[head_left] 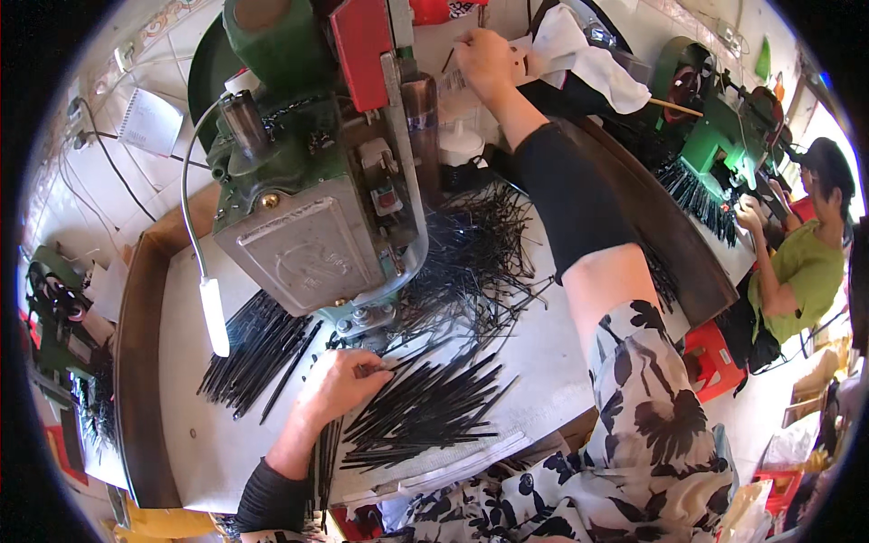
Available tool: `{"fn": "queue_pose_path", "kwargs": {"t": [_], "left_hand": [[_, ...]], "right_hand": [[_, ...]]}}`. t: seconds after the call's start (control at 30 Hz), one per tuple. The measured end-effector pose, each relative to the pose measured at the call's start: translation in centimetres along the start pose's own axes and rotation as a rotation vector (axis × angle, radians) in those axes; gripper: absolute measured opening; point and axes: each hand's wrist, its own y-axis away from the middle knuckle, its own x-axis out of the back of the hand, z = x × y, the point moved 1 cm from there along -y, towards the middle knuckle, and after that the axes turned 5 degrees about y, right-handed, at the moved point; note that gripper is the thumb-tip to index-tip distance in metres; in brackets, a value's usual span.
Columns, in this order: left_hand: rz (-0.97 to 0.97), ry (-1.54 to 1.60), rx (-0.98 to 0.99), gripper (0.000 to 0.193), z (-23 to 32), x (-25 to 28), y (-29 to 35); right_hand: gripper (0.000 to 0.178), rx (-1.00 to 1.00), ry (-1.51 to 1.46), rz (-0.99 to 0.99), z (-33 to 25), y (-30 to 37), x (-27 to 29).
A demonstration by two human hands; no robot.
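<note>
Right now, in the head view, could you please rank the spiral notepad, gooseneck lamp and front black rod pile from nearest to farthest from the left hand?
1. Front black rod pile: just right of the left hand.
2. Gooseneck lamp: to its left.
3. Spiral notepad: upper left, by the wall.

Front sticks (421, 416): thin, black, fanned out loosely!
Left sticks (258, 353): black, slanting, bunched close.
Back sticks (480, 244): a wild black tangle!

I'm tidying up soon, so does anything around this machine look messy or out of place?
Yes: the tangled black strips right of the green machine lie crisscrossed, unlike the roughly parallel bundle on its left.
</note>
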Motion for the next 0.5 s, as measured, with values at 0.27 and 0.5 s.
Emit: {"fn": "queue_pose_path", "kwargs": {"t": [0.27,0.5], "left_hand": [[-0.017,0.054,0.003,0.025,-0.4,-0.1,-0.1],[-0.011,0.020,0.014,0.026,0.3,-0.2,0.4]], "right_hand": [[0.021,-0.074,0.299,-0.338,-1.2,1.4,-2.6],[0.027,-0.052,0.106,-0.199,-0.9,1.3,-1.8]]}}
